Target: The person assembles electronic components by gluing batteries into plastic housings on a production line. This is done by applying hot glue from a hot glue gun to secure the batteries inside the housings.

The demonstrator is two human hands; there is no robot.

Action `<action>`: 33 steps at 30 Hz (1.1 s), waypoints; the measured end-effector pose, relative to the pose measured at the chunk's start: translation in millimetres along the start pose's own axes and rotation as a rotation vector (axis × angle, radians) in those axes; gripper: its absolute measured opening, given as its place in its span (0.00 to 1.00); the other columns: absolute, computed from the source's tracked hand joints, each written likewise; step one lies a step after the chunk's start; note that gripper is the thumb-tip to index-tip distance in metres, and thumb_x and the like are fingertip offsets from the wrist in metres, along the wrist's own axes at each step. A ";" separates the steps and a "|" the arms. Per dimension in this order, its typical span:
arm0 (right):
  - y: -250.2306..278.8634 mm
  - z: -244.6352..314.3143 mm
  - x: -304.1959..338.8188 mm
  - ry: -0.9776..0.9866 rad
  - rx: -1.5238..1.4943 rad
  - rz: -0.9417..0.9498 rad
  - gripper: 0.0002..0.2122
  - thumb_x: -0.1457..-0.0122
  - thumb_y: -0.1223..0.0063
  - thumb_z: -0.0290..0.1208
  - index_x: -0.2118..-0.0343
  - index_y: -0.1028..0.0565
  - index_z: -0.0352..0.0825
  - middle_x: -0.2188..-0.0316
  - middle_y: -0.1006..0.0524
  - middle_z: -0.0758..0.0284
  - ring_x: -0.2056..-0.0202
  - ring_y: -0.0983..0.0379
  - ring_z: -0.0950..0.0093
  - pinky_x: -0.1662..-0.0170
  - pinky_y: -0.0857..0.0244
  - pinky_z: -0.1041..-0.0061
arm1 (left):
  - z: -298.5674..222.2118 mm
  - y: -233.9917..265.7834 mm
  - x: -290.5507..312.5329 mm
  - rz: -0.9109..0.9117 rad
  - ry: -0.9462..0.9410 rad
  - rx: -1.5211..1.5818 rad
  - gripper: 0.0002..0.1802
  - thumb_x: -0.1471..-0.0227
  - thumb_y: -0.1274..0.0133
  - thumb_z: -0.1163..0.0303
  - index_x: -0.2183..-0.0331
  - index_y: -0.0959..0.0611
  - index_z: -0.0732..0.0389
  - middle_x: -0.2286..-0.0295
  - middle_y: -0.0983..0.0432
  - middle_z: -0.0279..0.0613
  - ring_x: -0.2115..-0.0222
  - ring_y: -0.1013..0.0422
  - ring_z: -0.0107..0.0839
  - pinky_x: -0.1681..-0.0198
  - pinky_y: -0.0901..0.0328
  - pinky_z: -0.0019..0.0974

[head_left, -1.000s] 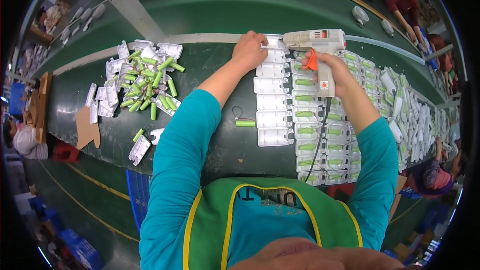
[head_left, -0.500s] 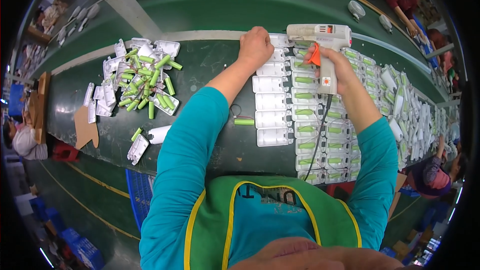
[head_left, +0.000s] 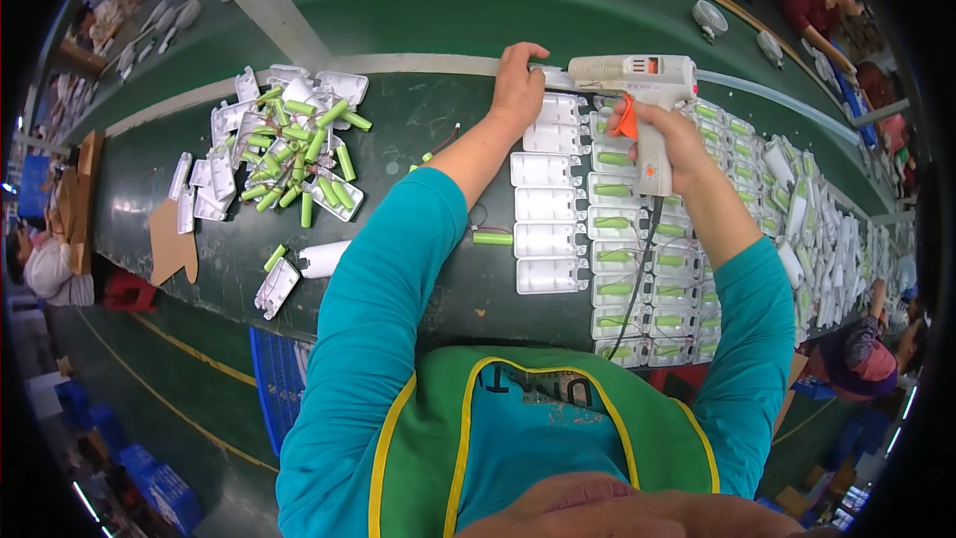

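My right hand point(head_left: 669, 139) is wrapped round the handle of a white glue gun point(head_left: 637, 72) with an orange trigger point(head_left: 625, 118). The gun's nozzle end points left, over the far end of the rows. Close to it, my left hand point(head_left: 518, 92) rests at the far end of a column of white plastic casings point(head_left: 546, 204), its index finger stretched out and nothing visible in it. To the right of that column, more casings hold green battery cells point(head_left: 613, 222). A loose green battery cell point(head_left: 492, 238) lies left of the column.
A heap of green cells and casings point(head_left: 289, 149) lies on the dark table at left, by a cardboard piece point(head_left: 174, 244). A black cord point(head_left: 642, 264) hangs from the gun across the rows. Beyond runs a green conveyor point(head_left: 448, 0). Other people work at right.
My left hand has lifted its index finger away from its curled position and shifted slightly. The gun has moved a little nearer. The whole view has shifted slightly.
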State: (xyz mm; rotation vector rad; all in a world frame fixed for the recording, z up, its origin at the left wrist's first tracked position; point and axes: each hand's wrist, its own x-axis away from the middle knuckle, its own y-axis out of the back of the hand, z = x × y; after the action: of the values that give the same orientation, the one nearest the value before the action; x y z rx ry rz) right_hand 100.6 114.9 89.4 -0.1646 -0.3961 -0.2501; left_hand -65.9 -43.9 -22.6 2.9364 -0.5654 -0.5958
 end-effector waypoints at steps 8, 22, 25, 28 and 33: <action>-9.8 -2.3 -2.7 -0.026 0.088 0.020 0.16 0.41 0.51 0.40 0.57 0.26 0.33 0.66 0.21 0.66 0.63 0.24 0.77 0.71 0.33 0.82 | -30.1 69.4 -5.1 0.093 0.161 -0.039 0.12 0.48 0.52 0.76 0.60 0.22 0.61 0.65 0.25 0.35 0.62 0.30 0.25 0.55 0.36 0.29; -16.9 -0.6 -9.9 -0.013 0.075 0.077 0.13 0.42 0.47 0.42 0.63 0.26 0.35 0.71 0.22 0.68 0.66 0.24 0.76 0.67 0.35 0.77 | -76.0 190.2 85.8 0.765 -0.292 -0.871 0.13 0.61 0.41 0.73 0.67 0.20 0.55 0.64 0.29 0.36 0.58 0.34 0.38 0.57 0.40 0.41; -16.5 -1.1 -11.4 -0.014 0.094 0.062 0.14 0.42 0.47 0.41 0.63 0.26 0.34 0.72 0.22 0.68 0.68 0.25 0.76 0.67 0.35 0.77 | -75.7 184.2 79.5 0.721 -0.335 -0.877 0.11 0.59 0.43 0.72 0.68 0.21 0.54 0.68 0.28 0.37 0.62 0.32 0.39 0.59 0.40 0.42; -15.9 -0.7 -7.8 -0.005 0.156 0.003 0.14 0.41 0.47 0.42 0.64 0.26 0.34 0.73 0.23 0.68 0.70 0.26 0.76 0.67 0.36 0.78 | -77.1 178.6 69.5 0.537 -0.212 -0.653 0.10 0.57 0.43 0.72 0.67 0.23 0.57 0.72 0.27 0.38 0.70 0.29 0.37 0.63 0.38 0.39; -6.7 -0.7 -3.5 0.026 0.247 -0.029 0.15 0.41 0.48 0.42 0.65 0.26 0.33 0.75 0.25 0.69 0.73 0.28 0.77 0.67 0.36 0.77 | -70.0 166.6 53.1 0.249 0.279 0.170 0.22 0.53 0.47 0.79 0.54 0.28 0.61 0.71 0.29 0.33 0.75 0.35 0.16 0.70 0.38 0.23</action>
State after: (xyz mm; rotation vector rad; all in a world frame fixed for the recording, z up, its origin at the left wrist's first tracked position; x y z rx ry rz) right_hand 96.0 109.1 88.1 0.0873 -0.4009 -0.2299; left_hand -49.3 -217.0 49.6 2.9583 -0.9659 -0.1138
